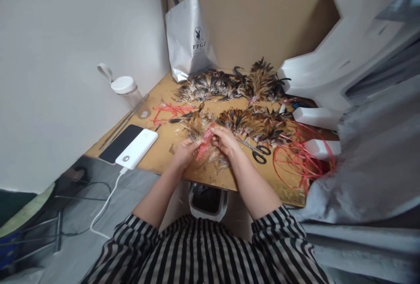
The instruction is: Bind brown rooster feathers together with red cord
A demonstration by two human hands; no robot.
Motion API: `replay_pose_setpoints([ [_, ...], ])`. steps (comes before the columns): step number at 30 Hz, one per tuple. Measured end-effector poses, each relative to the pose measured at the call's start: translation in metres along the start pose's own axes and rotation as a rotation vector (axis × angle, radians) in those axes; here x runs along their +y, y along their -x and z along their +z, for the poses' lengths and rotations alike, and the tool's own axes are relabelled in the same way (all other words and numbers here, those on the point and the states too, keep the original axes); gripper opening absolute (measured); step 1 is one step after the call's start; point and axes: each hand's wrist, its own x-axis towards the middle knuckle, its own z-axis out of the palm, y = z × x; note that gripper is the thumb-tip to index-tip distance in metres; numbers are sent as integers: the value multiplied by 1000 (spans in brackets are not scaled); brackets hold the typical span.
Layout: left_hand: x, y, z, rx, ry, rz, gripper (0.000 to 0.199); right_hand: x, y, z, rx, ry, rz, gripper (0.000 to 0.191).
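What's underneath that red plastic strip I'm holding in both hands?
Loose feathers and brown tabletop show around the red strip; whatever lies directly beneath it is covered from this view.

The head-worn camera looks forward and down across the table.

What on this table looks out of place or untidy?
The red cord lies in a loose tangle at the table's right end, unlike the feather bundles set in rows. Feather bits are scattered by the right hand.

A pale wall rises at ten o'clock and a tan wall at twelve, while grey floor spreads at eight.
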Motion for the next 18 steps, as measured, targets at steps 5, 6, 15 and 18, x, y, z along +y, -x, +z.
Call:
replay_pose_setpoints([
  [5, 3, 3, 1, 81, -17, -25, 26, -2, -1, -1, 61, -84, -33, 24],
  [6, 3, 3, 1, 88, -17, -18, 26, -1, -1, -1, 62, -100, -28, 23],
  [15, 0, 0, -3, 105, 3, 46, 26, 1, 1, 2, -3, -77, 22, 20],
  [18, -1, -3, -5, 121, 41, 105, 23, 2, 5, 5, -74, 51, 81, 24],
])
